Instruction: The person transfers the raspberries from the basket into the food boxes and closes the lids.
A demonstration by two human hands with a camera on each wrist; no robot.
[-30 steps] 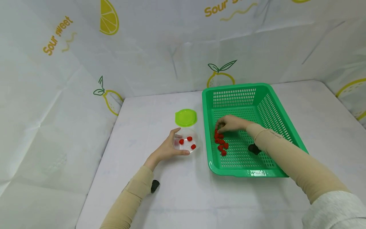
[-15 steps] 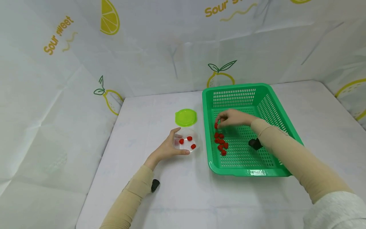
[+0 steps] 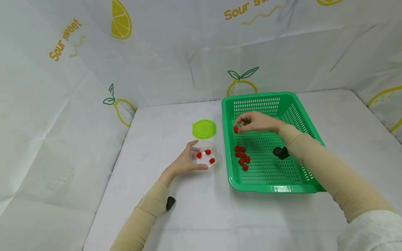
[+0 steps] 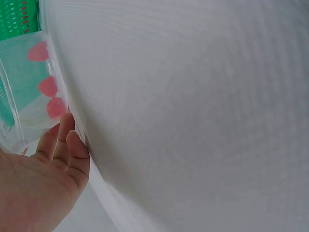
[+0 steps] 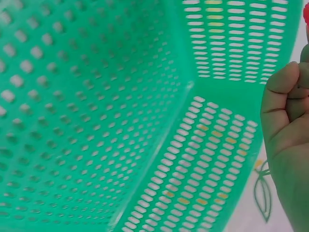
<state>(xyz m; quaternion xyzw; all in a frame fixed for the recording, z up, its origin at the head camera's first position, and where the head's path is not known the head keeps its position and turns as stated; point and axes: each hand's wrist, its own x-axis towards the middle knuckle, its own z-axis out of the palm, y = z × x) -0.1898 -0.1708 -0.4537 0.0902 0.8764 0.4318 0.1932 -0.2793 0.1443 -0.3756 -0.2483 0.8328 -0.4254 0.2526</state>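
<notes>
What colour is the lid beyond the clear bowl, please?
The lid is bright yellow-green, best seen in the head view.

Between thumb and fingers of the left hand (image 3: 181, 164) stands a rounded clear plastic tub (image 3: 203, 160) with three small red berries (image 3: 208, 152) inside; just beyond lies a round lime-green plastic lid (image 3: 204, 129). To its right, the right hand (image 3: 257, 122) holds one berry (image 3: 236, 130) over a rectangular green plastic basket (image 3: 263, 170), where more berries (image 3: 243, 155) lie before the fingers.
</notes>
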